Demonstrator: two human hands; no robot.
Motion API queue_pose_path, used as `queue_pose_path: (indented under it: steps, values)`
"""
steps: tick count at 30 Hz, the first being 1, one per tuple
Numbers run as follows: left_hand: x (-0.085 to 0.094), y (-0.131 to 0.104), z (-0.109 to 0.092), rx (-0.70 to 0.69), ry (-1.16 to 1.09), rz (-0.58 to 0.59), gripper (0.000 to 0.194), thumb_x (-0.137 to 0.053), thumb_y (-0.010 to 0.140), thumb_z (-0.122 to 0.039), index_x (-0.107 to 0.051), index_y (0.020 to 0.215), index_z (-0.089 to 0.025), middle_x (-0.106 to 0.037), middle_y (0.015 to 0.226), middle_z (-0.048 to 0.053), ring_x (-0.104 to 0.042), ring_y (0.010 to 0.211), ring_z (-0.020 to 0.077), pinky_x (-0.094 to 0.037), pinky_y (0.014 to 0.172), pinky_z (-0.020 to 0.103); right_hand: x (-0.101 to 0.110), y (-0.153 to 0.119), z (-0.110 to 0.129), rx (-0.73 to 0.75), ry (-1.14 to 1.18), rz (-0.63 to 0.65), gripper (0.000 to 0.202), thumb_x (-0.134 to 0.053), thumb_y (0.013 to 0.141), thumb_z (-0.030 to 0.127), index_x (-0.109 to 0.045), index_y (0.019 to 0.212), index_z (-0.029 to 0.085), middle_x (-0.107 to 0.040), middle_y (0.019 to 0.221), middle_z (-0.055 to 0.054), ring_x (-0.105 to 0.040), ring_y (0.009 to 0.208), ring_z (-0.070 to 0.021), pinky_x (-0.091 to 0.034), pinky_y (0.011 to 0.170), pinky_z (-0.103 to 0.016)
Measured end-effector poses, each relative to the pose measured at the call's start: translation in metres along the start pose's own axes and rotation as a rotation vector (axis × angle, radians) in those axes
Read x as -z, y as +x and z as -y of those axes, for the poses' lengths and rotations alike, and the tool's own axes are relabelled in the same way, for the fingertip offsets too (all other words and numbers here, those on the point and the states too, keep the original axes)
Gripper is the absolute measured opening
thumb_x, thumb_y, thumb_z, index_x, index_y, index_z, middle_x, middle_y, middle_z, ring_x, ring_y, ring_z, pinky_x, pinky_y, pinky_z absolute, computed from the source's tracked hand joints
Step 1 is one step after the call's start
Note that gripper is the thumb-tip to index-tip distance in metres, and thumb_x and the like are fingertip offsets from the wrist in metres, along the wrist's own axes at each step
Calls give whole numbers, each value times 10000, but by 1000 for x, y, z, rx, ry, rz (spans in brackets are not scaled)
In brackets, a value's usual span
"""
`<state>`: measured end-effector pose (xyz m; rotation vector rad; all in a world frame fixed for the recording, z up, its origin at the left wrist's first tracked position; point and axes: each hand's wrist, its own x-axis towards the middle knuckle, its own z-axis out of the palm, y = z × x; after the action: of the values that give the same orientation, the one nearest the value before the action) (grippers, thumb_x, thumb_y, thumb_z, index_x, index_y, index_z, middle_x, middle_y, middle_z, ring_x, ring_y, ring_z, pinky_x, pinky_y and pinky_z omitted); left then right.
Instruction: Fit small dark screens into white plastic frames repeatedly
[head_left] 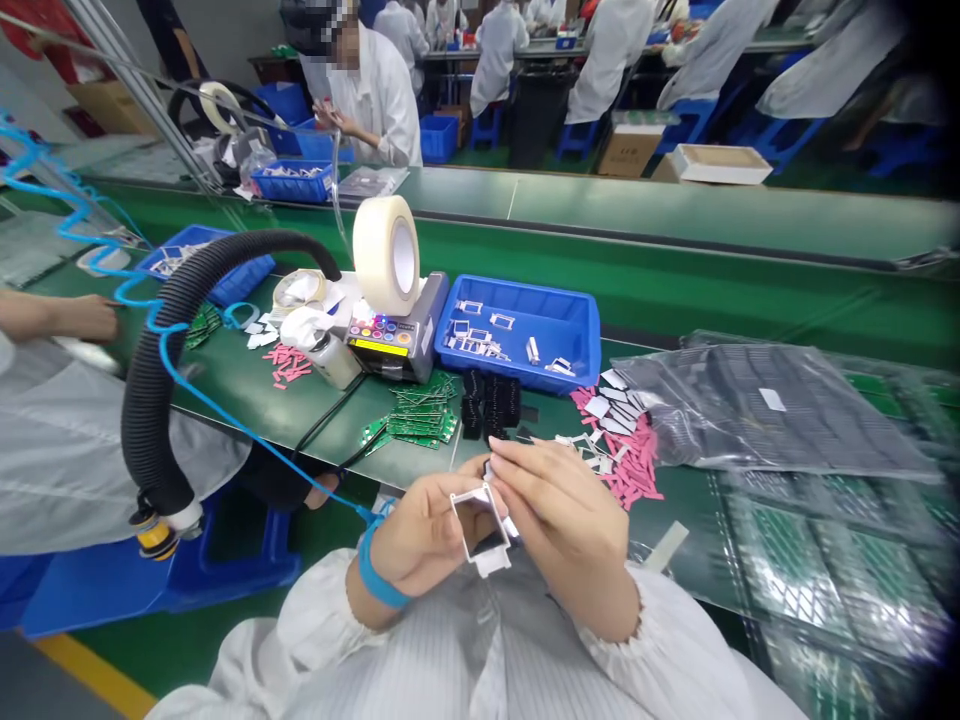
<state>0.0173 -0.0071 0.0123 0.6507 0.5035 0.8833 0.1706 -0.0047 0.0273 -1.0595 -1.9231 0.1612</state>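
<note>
Close to my chest, my left hand (424, 535) holds a small white frame (481, 530) with a dark screen in it, thumb on its left side. A blue band circles the left wrist. My right hand (562, 510) is at the frame's upper right corner, its fingers pressed together; what lies between them is mostly hidden. Beyond the hands, black parts (491, 402) stand on the green bench, with a stack of green circuit boards (416, 415) to their left. Pink strips (634, 460) and small white pieces (619, 408) lie to the right.
Behind the boards stand a tape roll (386, 255) on a grey machine (397, 345) and a blue tray (521, 375) of white frames. A black hose (142, 380) arches at left, near another person's arm (60, 315). Plastic bags (772, 410) cover the right side.
</note>
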Motion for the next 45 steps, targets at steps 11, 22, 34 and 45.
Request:
queue_pose_path:
  steps: [11,22,34,45]
  values:
    - [35,0,-5,-85,-87,-144,355,-718,627,-502,-704,830,-211,-567,1291,102,-474,1224,373,-380,1013,535,-12,-32,-46,-492,137,471,186,-559,803,205,-598,622,180,-554,640,-12,-567,635,-158,-469,599,-288]
    - [17,-3,6,169,-332,143,333,-751,614,-449,-709,749,-147,-716,904,105,-663,884,233,-500,803,336,-3,0,-31,-443,1010,585,384,-568,811,521,-638,1055,232,-610,1164,-82,-560,1114,-204,-459,918,-377]
    - [142,-94,23,-173,-306,-250,406,-785,624,-261,-659,960,-73,-744,808,119,-706,697,218,-560,753,363,-36,-7,-12,-1003,1259,255,414,-750,639,504,-670,933,224,-691,832,-45,-600,712,-143,-476,682,-250]
    - [240,-194,12,-642,-385,-669,370,-424,898,-109,-554,1227,-220,-759,915,52,-699,849,130,-499,910,288,-53,-12,0,-1101,1140,323,422,-725,691,474,-679,998,188,-691,881,-65,-547,634,-116,-480,658,-270]
